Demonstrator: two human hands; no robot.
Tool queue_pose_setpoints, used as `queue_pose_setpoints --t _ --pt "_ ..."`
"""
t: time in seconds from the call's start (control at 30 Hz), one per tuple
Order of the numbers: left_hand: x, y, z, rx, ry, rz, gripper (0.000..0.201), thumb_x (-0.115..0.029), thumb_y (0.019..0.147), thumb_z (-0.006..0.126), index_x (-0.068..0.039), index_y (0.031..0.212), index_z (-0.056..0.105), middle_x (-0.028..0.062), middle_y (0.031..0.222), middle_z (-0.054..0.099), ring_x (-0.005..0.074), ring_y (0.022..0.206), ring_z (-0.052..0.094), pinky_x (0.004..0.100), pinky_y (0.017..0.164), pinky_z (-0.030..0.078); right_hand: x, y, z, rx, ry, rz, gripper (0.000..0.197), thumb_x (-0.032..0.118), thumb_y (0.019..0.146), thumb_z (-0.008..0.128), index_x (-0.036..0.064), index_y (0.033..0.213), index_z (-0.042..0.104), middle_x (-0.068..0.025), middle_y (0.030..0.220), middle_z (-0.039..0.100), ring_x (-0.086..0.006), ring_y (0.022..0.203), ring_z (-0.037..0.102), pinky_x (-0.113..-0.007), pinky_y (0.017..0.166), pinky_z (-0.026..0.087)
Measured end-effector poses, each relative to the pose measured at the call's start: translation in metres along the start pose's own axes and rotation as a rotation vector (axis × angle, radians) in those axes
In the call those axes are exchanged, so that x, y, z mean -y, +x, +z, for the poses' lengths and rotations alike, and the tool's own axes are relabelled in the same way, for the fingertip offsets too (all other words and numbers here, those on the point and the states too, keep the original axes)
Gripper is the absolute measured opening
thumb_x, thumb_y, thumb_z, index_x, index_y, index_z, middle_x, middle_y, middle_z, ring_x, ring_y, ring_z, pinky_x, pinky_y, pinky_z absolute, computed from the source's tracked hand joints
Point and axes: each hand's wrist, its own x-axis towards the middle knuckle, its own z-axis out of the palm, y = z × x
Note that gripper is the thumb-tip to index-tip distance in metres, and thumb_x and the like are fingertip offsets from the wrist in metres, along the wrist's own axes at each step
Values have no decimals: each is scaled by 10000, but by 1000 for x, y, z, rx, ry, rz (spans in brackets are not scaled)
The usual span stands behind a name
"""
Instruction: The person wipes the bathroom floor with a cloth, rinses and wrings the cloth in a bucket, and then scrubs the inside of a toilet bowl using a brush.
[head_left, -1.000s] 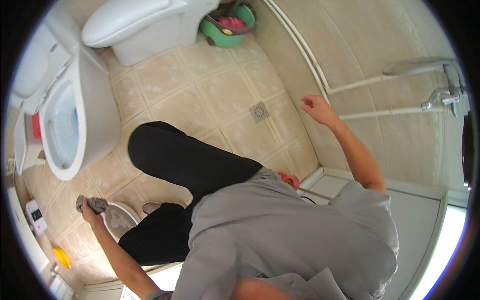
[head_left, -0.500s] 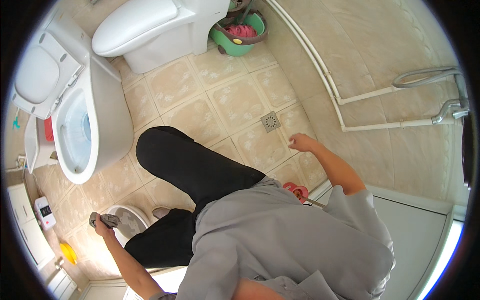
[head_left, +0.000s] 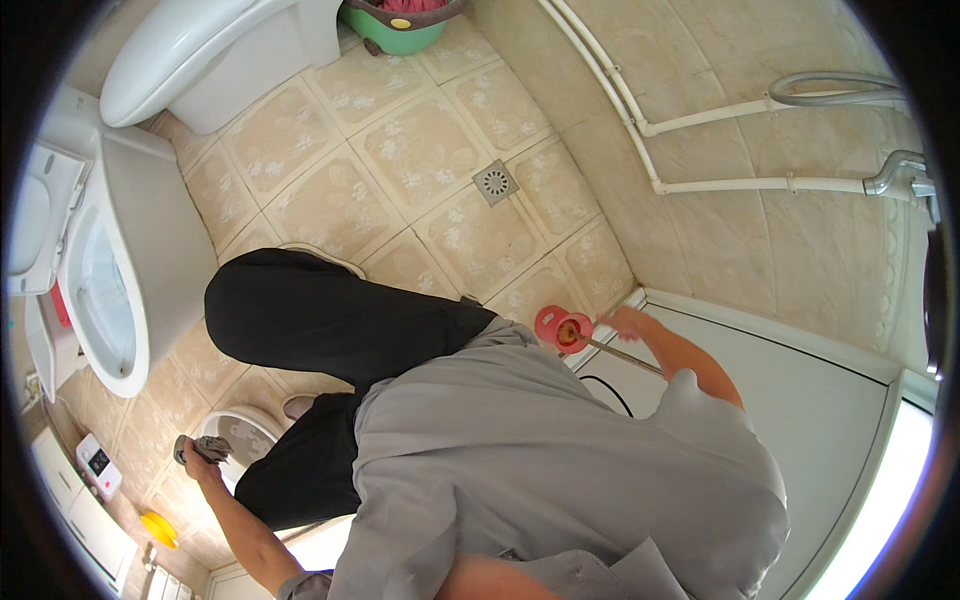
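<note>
My left hand [head_left: 197,464] is closed round a crumpled grey cloth [head_left: 212,449], at the rim of a white bucket [head_left: 243,417] beside my left leg. The bucket's inside is partly hidden by the cloth and my leg. My right hand [head_left: 628,322] hangs by the white door, its fingers smeared by motion. Just left of it stands a pink-red round holder [head_left: 562,330] with a long thin metal handle [head_left: 625,357] slanting out under my right forearm. Whether my fingers touch the handle I cannot tell.
An open toilet [head_left: 105,300] stands at the left, a second toilet [head_left: 225,65] at the far left. A green mop bucket [head_left: 405,35] is beyond. Pipes [head_left: 740,186] run along the right wall, and a drain [head_left: 495,182] sits in the tiled floor. A yellow basin [head_left: 158,529] lies lower left.
The view has shifted and turned. My right hand has come back toward the pink-red holder, which now shows more fully with its handle. My left hand still grips the cloth by the bucket.
</note>
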Motion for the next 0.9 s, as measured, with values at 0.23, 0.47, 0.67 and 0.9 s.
queue_pose_setpoints --t 0.23,0.47,0.67,0.9 --pt "-7 0 19 72 109 167 253 -165 880 755 9 1033 653 64 866 660 204 779 664 356 698 557 -35 -55 41 265 -125 -68 579 520 851 746 -52 927 698 -147 795 691 -247 664 650 -403 569 530" --pt "-11 -19 13 39 123 237 269 -113 868 754 24 1073 648 86 933 666 207 813 664 376 724 557 17 -54 23 153 -133 -21 224 143 797 731 -65 732 680 -144 647 657 -211 491 594 -372 438 477" --pt "-26 -34 33 72 34 230 257 -103 886 727 36 1082 635 106 917 680 237 784 682 380 711 568 68 -32 -36 -34 -432 -140 203 93 825 598 -80 780 696 -224 701 682 -308 582 693 -455 481 529" --pt "-43 -74 64 229 148 225 269 -158 895 741 -14 1092 631 45 876 651 182 749 634 336 691 533 216 -18 -166 -343 -871 -481 187 80 794 596 -41 799 738 -245 776 716 -356 710 717 -482 630 545"
